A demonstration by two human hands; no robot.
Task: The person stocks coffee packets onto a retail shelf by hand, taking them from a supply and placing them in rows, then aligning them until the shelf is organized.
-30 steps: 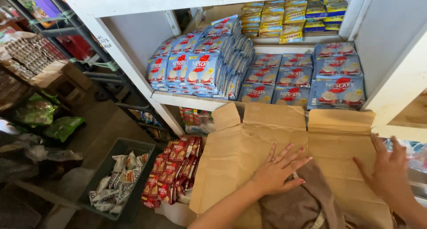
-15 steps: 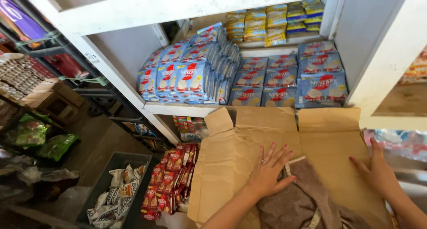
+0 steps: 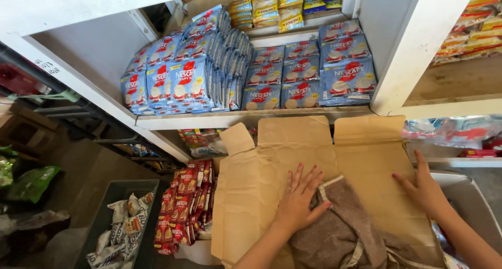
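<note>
The flattened cardboard box point(image 3: 314, 169) already lay open; both hands, left hand point(image 3: 299, 201) and right hand point(image 3: 424, 188), pressed it with fingers spread, holding nothing.

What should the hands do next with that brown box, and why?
Probably press the cardboard flat. Both hands already lie spread on it: the left hand beside the brown cloth, the right hand near the far edge. The flaps at the back look bent and raised, so pushing down and outward seems the likely small move.
</note>
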